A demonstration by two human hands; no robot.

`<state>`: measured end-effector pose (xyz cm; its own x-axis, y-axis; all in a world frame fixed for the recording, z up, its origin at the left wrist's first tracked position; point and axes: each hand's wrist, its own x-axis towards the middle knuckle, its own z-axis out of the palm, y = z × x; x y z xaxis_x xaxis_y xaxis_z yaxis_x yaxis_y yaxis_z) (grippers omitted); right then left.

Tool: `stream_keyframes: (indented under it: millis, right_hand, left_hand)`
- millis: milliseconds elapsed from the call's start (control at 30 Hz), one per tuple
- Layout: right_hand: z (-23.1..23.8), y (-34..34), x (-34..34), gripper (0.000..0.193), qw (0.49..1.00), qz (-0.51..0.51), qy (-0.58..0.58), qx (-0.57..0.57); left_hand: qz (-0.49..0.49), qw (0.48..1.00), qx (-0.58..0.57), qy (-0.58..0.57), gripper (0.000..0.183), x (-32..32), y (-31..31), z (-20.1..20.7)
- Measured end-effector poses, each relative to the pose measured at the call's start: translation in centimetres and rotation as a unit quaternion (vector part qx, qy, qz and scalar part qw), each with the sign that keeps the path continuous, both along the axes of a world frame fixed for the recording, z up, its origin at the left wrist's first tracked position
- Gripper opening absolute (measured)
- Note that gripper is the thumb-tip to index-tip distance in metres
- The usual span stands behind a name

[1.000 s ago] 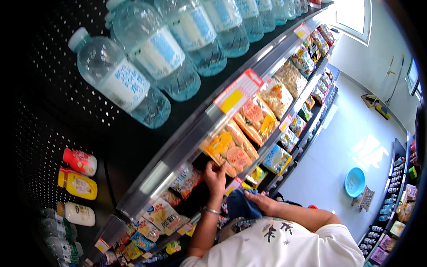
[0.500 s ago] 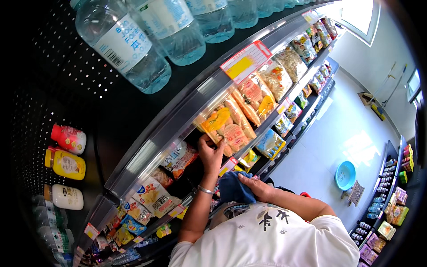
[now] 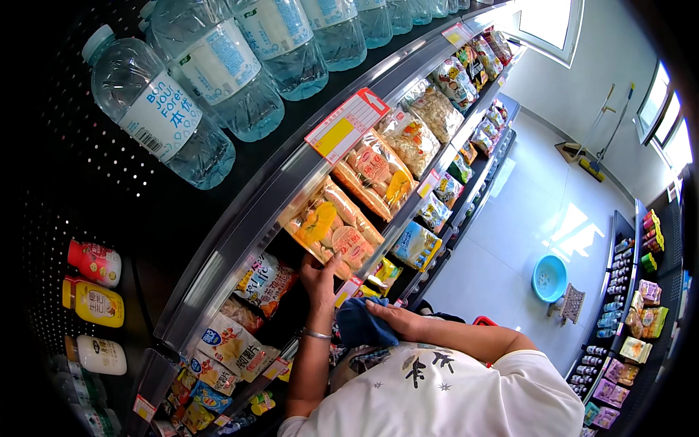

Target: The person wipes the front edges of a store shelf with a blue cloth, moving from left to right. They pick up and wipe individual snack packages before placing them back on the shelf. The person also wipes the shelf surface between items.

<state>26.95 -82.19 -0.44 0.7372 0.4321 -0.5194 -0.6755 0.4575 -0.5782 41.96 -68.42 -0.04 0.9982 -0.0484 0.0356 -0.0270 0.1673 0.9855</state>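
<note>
My left hand (image 3: 319, 280), with a silver bangle on its wrist, grips the lower edge of a clear packet of bread rolls (image 3: 336, 231) on the shelf. Its thumb lies on the front while the other fingers go out of sight behind the packet. A similar packet (image 3: 373, 175) stands directly beside it, to the right. In front of my body, my right hand (image 3: 395, 319) is closed on a bunched dark blue cloth (image 3: 355, 325). The cloth hangs just below the shelf edge, close to my left forearm.
Water bottles (image 3: 164, 116) line the upper shelf behind a price tag (image 3: 346, 125). Left of the packet sit snack bags (image 3: 268, 284). On the floor at right stand a blue basin (image 3: 549, 278) and a small stool (image 3: 569, 303), with another stocked shelf (image 3: 619, 291) beyond.
The view has shifted, so shelf and hands appear farther left and lower. My left hand keeps its grip on the packet, and my right hand still holds the cloth.
</note>
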Motion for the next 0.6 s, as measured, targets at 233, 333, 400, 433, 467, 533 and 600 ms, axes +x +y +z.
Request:
stream_keyframes:
  millis: [233, 333, 400, 433, 467, 533, 600]
  right_hand:
    - [-0.4, -0.9, -0.4, 0.056, 0.997, -0.077, 0.005, 0.024]
    - [0.1, -2.8, 0.1, 0.056, 0.963, -0.118, -0.121, -0.207]
    - [-0.8, -4.3, 0.3, 0.055, 0.755, -0.119, -0.446, -0.466]
    - [0.7, -4.1, 1.4, 0.057, 0.758, -0.150, -0.473, -0.424]
    - [2.6, -4.2, 2.3, 0.058, 0.761, -0.185, -0.491, -0.381]
    - [6.5, -2.9, 3.8, 0.062, 0.732, -0.221, -0.528, -0.369]
    - [9.5, -0.5, 5.9, 0.067, 0.613, -0.184, -0.608, -0.470]
  left_hand:
    - [0.006, 0.992, -0.126, 0.030, 0.057, -3.1, 2.0, 1.6]
    - [0.026, 0.952, -0.221, 0.210, 0.058, -4.6, 5.5, -0.2]
    - [0.002, 0.974, -0.189, 0.128, 0.059, -6.6, 5.3, 3.1]
    - [-0.010, 0.977, -0.185, 0.104, 0.061, -6.8, 5.4, 1.9]
    - [-0.028, 0.981, -0.176, 0.082, 0.063, -7.1, 5.1, 0.5]
    - [-0.079, 0.968, -0.211, 0.107, 0.067, -8.2, 4.5, -0.1]
    - [-0.121, 0.971, -0.183, 0.099, 0.076, -9.8, 4.3, 1.9]
